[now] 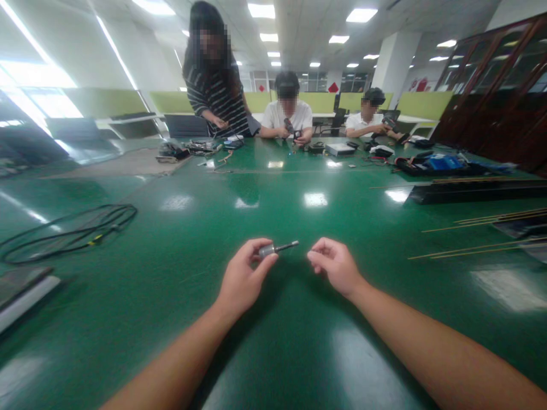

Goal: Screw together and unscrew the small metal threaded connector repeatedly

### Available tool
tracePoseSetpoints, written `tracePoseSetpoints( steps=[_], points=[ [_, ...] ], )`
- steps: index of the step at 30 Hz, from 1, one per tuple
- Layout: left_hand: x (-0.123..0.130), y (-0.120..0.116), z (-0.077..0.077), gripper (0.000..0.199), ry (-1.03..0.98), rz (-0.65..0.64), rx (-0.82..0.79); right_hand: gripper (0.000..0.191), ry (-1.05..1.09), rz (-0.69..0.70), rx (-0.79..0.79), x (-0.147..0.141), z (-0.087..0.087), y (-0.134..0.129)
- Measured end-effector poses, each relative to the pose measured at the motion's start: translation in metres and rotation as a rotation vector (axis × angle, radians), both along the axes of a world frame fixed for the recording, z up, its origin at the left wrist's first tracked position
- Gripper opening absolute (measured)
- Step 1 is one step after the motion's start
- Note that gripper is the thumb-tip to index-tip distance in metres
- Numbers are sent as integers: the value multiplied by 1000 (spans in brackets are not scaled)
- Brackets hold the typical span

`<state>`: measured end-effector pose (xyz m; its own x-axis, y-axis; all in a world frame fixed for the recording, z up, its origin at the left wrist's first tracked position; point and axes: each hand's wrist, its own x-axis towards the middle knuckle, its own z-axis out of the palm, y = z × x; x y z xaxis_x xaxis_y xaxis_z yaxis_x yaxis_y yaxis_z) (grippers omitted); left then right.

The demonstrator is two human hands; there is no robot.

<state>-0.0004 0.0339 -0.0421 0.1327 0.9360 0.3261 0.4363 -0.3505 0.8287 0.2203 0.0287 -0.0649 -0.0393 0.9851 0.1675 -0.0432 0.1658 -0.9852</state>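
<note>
left hand (242, 279) pinches a small metal cylinder (267, 250) just above the green bench (171, 267), its thin shaft (287, 246) pointing right twd the right hand (335, 266), w/ loosely curled, empty fingers just beside the tip.

Both forearms are reaching forward, converging. The left hand (243, 277) is pinching with its fingertips; the right hand (335, 265) is curling loosely, empty.

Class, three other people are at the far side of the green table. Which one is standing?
The person in the striped top, at the left, stands leaning over the table; the other two sit.
</note>
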Motion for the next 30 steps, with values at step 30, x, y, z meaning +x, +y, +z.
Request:
tracePoseSetpoints(
  steps=[30],
  points=[
    [-82,-35,37,67,-209,280,-316,40,104,35,-114,-6,-9,11]
  ],
)
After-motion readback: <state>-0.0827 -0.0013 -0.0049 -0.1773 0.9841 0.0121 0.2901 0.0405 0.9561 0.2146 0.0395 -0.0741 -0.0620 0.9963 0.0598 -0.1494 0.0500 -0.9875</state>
